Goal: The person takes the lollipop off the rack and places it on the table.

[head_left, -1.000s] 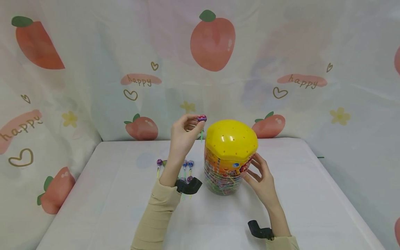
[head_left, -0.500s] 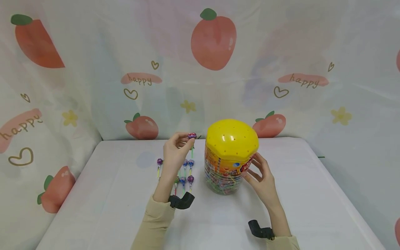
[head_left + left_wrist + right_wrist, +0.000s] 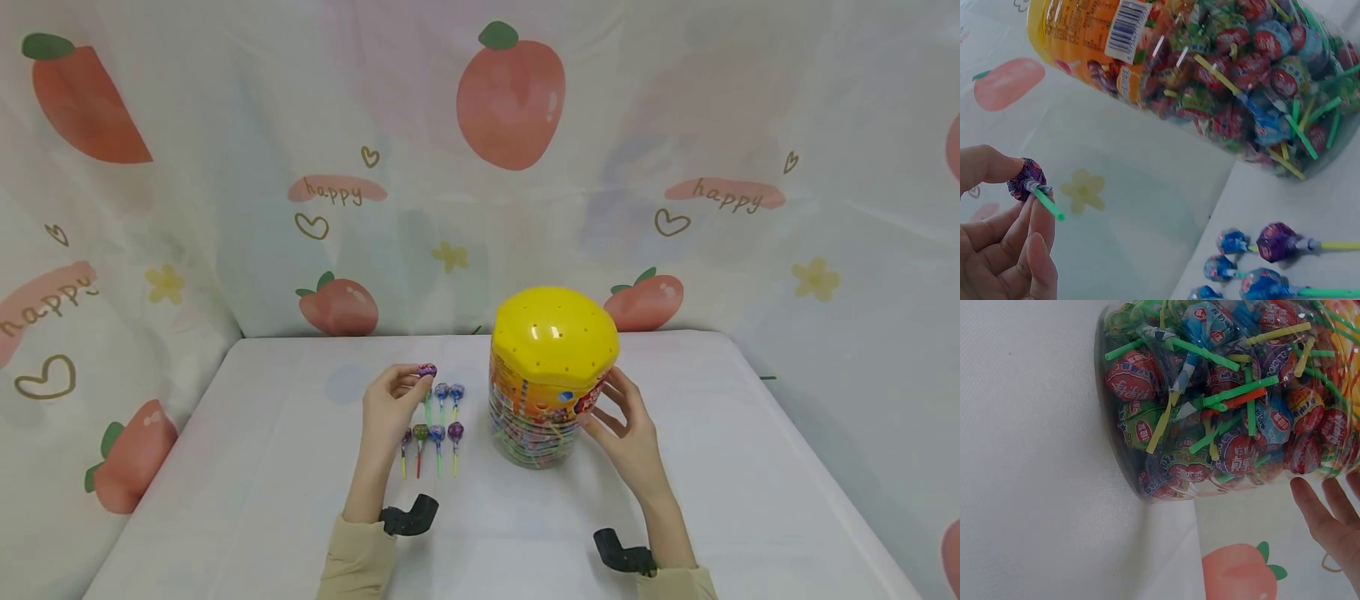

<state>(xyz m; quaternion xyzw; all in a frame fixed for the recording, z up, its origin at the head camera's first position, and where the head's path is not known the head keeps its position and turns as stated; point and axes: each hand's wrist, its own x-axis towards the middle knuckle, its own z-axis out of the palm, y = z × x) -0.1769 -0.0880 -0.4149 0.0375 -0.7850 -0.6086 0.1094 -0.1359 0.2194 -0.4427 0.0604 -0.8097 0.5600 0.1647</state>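
Note:
My left hand [image 3: 390, 404] pinches a purple-wrapped lollipop [image 3: 1027, 181] with a green stick between thumb and fingers. It is above the table, left of the back row of lollipops and partly hiding that row. A clear jar [image 3: 534, 437] with a yellow lid [image 3: 557, 333] stands upright on the table, filled with wrapped lollipops. The fingertips of my right hand [image 3: 626, 429] rest against the jar's right side. In the right wrist view its fingers [image 3: 1319, 519] look fairly straight beside the jar wall.
Two rows of lollipops lie left of the jar. Blue-wrapped ones [image 3: 457, 390] are in the back row; the front row has several, including a purple one [image 3: 455, 431]. A white cloth covers the table [image 3: 247, 483], and a fruit-patterned curtain [image 3: 420, 125] hangs behind.
My left hand has moved down and to the left with the lollipop, away from beside the jar's lid. The front lollipops now show more fully. My right hand and the jar have stayed put.

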